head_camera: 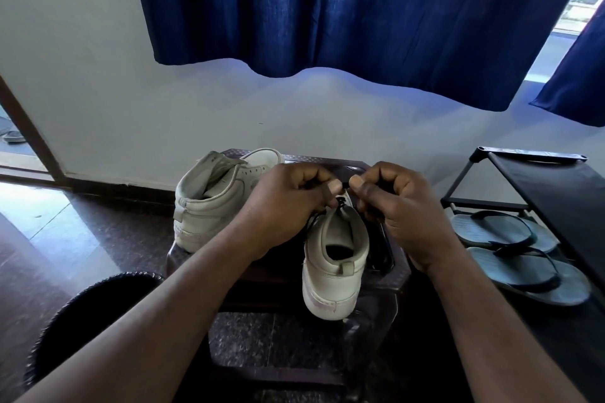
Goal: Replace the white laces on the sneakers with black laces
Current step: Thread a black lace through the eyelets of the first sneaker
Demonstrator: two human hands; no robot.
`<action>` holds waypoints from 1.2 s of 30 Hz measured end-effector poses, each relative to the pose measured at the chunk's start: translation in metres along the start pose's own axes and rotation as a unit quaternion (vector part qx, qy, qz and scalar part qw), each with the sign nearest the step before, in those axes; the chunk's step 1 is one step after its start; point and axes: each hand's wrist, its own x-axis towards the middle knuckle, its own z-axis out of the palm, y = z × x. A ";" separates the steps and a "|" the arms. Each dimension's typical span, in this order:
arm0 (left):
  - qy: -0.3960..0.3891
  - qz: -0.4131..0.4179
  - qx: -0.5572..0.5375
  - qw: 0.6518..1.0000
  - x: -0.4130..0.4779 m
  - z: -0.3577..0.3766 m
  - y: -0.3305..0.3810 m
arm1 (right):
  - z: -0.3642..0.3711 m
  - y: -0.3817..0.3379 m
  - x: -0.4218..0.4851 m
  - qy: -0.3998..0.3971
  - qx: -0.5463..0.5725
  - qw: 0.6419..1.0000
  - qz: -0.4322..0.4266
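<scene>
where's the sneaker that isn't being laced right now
In the head view the other sneaker stands on the left side of the dark stool, left of the sneaker being laced and partly behind the left hand.

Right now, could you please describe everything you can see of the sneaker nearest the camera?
The near sneaker is an off-white, leather-looking high-top with a scuffed, pinkish-stained sole rim and a heel tab. It stands upright on the dark stool, heel toward the camera, its opening showing a dark inside. A black lace shows at its top eyelets; the left hand and right hand pinch that lace just above the tongue.
</scene>
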 end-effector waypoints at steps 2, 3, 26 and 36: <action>-0.011 0.008 -0.004 1.000 -0.001 0.003 -0.001 | 0.003 0.000 0.000 -0.001 0.004 1.000 -0.009; -0.008 0.010 -0.010 1.000 0.000 0.004 -0.001 | 0.004 -0.001 0.000 0.001 0.017 1.000 -0.010; 0.094 -0.021 0.208 0.973 -0.012 0.024 0.011 | -0.008 0.004 -0.010 0.053 0.022 0.976 0.212; 0.131 -0.022 0.226 0.965 -0.009 0.036 0.009 | -0.012 0.008 -0.011 0.033 0.099 0.969 0.226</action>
